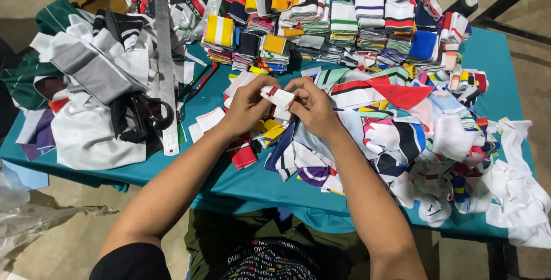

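Over the teal cloth tabletop (493, 56), left hand (248, 105) and right hand (313, 107) both pinch a small white-and-red knit fabric strip (279, 97), folded stacks (321, 16) behind, loose heap (413, 136) unsorted.

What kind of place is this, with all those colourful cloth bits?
Probably a sewing or garment workshop. Striped knit pieces are stacked on a teal table, beside black scissors and a long metal ruler.
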